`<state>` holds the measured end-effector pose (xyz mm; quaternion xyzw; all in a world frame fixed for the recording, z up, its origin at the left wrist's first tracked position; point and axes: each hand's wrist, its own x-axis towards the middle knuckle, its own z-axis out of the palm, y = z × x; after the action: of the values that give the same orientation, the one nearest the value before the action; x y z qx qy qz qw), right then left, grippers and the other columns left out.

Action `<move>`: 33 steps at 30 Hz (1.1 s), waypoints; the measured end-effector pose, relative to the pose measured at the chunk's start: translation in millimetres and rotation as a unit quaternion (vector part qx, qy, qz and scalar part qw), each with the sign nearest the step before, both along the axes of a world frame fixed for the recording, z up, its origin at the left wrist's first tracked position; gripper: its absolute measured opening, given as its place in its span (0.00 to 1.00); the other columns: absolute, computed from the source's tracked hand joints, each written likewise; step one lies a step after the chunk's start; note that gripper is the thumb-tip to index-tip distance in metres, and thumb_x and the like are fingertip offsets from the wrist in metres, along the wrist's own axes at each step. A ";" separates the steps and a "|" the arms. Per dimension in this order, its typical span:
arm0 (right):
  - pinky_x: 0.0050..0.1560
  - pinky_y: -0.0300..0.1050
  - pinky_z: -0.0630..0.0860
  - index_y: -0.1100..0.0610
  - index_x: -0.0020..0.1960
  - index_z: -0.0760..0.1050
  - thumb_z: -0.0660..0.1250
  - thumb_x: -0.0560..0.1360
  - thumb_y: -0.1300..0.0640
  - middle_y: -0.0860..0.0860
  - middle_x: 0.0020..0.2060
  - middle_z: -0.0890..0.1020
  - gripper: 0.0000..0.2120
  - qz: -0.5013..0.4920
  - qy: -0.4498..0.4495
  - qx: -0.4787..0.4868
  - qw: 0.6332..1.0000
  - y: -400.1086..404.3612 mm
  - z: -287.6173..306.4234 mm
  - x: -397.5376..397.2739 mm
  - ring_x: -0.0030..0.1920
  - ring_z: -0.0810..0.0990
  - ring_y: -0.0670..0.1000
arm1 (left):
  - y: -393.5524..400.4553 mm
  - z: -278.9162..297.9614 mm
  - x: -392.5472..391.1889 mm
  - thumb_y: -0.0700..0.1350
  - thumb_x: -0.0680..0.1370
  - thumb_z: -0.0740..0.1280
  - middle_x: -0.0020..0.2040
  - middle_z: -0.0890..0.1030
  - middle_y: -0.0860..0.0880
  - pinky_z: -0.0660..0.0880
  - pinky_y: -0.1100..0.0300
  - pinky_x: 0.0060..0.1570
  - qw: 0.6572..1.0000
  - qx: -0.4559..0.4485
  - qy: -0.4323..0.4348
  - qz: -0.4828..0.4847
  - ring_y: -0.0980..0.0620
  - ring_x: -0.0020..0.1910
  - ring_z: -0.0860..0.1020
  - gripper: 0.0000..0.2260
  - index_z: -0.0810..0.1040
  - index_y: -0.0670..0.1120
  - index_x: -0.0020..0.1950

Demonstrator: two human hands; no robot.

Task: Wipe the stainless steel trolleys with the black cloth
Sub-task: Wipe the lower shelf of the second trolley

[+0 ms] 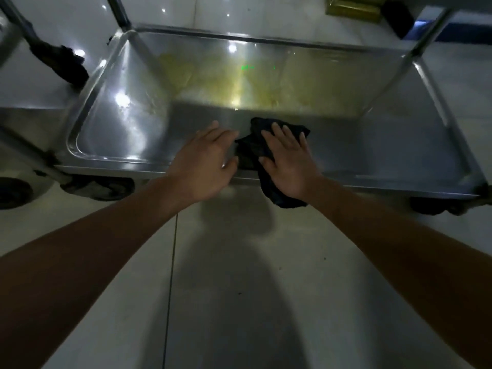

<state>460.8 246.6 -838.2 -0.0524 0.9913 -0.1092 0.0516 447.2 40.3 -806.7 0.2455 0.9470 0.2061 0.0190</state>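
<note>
Head view, trolley (111,107) tray — black cloth (250,147) inside

Head view — steeply downward; trolley shelf (372,145) near.

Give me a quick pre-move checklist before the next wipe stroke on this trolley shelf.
1. Cloth under wiping hand: ok. The right hand lies flat, fingers straight, on the black cloth.
2. Cloth on the steel: partly ok. Its front lies on the trolley shelf; its tail hangs over the near rim.
3. Left hand out of the path: not ok. It rests on the shelf right beside the cloth.
4. Surface left to clean: not ok. A yellowish smear shows at the far side.
5. Trolley steady: cannot tell. The wheels show no visible lock.
</note>
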 end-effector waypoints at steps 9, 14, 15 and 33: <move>0.79 0.59 0.38 0.55 0.82 0.43 0.48 0.84 0.43 0.56 0.81 0.43 0.32 -0.001 -0.022 0.036 0.999 -10.3 3.7 -26.1 0.80 0.40 0.56 | 13.6 11.0 -21.5 0.52 0.81 0.61 0.76 0.66 0.47 0.56 0.49 0.75 0.998 -0.056 -0.024 0.002 0.46 0.78 0.55 0.24 0.64 0.46 0.76; 0.78 0.60 0.37 0.54 0.82 0.41 0.46 0.84 0.42 0.56 0.81 0.41 0.32 -0.005 -0.028 0.046 0.999 -12.2 2.2 -55.3 0.80 0.38 0.56 | 18.2 2.7 -30.7 0.52 0.81 0.61 0.76 0.65 0.46 0.57 0.46 0.75 0.997 -0.063 -0.031 0.013 0.44 0.78 0.56 0.26 0.64 0.45 0.76; 0.78 0.60 0.37 0.54 0.82 0.41 0.46 0.84 0.42 0.56 0.81 0.41 0.32 -0.005 -0.025 0.046 0.999 -12.4 1.1 -60.5 0.80 0.38 0.56 | 18.4 0.2 -32.7 0.52 0.81 0.61 0.76 0.65 0.46 0.58 0.46 0.75 0.998 -0.062 -0.030 0.015 0.44 0.78 0.56 0.25 0.64 0.45 0.76; 0.78 0.62 0.40 0.58 0.82 0.45 0.46 0.84 0.45 0.55 0.81 0.45 0.31 0.025 0.007 0.039 0.999 16.9 -5.6 -116.5 0.81 0.42 0.57 | 49.2 -16.1 -54.8 0.51 0.81 0.59 0.77 0.63 0.47 0.56 0.48 0.75 0.998 -0.057 -0.014 0.033 0.46 0.78 0.55 0.24 0.62 0.46 0.77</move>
<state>344.3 263.5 -843.8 -0.0760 0.9935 -0.0688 0.0494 392.5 89.5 -822.8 0.2098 0.9645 0.1553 0.0394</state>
